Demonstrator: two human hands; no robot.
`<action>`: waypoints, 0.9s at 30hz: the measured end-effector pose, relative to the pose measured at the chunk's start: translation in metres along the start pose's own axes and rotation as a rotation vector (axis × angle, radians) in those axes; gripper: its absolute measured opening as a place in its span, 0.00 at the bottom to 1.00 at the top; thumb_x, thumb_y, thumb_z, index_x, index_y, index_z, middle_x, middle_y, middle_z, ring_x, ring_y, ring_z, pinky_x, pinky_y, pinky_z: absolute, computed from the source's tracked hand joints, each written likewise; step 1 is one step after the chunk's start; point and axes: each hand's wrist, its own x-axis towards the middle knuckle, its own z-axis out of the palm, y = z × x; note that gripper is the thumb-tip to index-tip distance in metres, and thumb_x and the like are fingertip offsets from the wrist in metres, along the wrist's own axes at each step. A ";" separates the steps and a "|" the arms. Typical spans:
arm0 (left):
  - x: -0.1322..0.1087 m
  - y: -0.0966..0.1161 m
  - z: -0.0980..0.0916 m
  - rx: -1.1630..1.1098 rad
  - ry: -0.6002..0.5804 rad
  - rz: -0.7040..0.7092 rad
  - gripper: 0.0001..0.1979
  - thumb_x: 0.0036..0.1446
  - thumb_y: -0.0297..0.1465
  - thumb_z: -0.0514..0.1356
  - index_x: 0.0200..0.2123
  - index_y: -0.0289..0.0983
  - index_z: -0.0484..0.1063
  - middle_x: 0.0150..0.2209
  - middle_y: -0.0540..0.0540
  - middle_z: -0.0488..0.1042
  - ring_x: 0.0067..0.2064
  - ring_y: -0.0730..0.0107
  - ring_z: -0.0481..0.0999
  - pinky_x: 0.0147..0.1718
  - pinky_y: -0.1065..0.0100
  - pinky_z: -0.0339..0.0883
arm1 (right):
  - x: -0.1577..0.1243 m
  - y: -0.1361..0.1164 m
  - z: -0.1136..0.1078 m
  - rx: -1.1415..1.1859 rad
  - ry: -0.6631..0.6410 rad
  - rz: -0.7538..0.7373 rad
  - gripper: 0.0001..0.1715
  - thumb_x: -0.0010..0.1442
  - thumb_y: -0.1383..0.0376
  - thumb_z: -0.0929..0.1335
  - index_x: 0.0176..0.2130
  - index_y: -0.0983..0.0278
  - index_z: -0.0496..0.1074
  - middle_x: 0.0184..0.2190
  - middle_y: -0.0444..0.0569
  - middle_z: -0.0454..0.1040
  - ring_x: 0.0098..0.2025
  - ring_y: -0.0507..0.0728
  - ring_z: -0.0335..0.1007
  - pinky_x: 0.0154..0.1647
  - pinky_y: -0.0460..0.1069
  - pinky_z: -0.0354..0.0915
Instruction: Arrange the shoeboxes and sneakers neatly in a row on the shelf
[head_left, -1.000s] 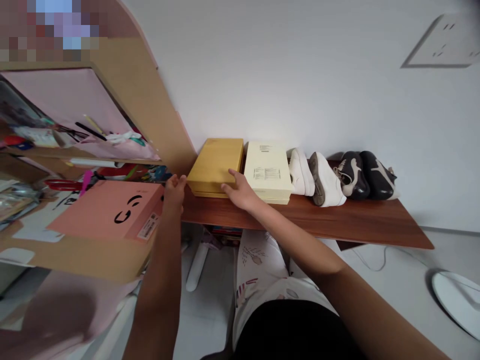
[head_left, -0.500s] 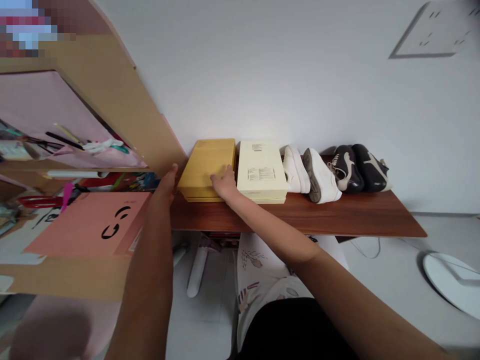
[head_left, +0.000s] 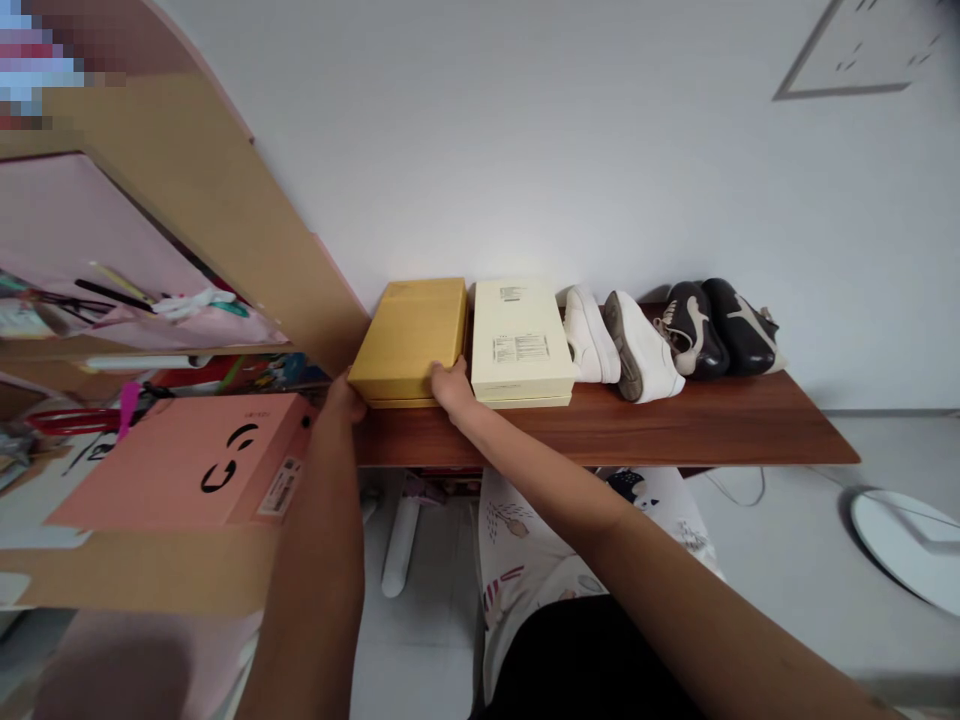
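A yellow shoebox lies flat on the brown wooden board, by the wall. My left hand is against its front left corner, with most of the fingers hidden by the hand and box. At the front right corner, my right hand grips the box, thumb on top and fingers down the side facing the cream shoebox. A narrow gap separates the two boxes. To the right of the cream box stand white sneakers, then black sneakers.
On my left is a desk with shelves, bearing a pink box, pens and papers. A white wall rises behind the board. A round white base sits on the floor at right, near a cable.
My right hand has slid from the yellow box's top to its front right corner. My left hand has come down to the front left corner. The view has shifted slightly.
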 end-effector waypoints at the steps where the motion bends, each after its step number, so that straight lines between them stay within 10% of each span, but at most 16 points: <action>1: -0.002 -0.003 0.000 -0.002 -0.012 0.015 0.20 0.62 0.33 0.51 0.54 0.33 0.72 0.39 0.38 0.80 0.41 0.58 0.80 0.42 0.60 0.76 | -0.003 0.000 0.000 0.002 0.018 0.053 0.50 0.64 0.51 0.60 0.70 0.75 0.34 0.67 0.64 0.57 0.70 0.64 0.51 0.70 0.60 0.47; 27: -0.028 0.009 -0.048 0.005 0.001 -0.132 0.13 0.64 0.38 0.52 0.39 0.37 0.72 0.27 0.46 0.73 0.30 0.65 0.74 0.30 0.66 0.72 | -0.052 -0.003 -0.020 -0.124 -0.082 -0.005 0.39 0.69 0.54 0.55 0.71 0.66 0.42 0.68 0.56 0.57 0.69 0.62 0.53 0.68 0.59 0.51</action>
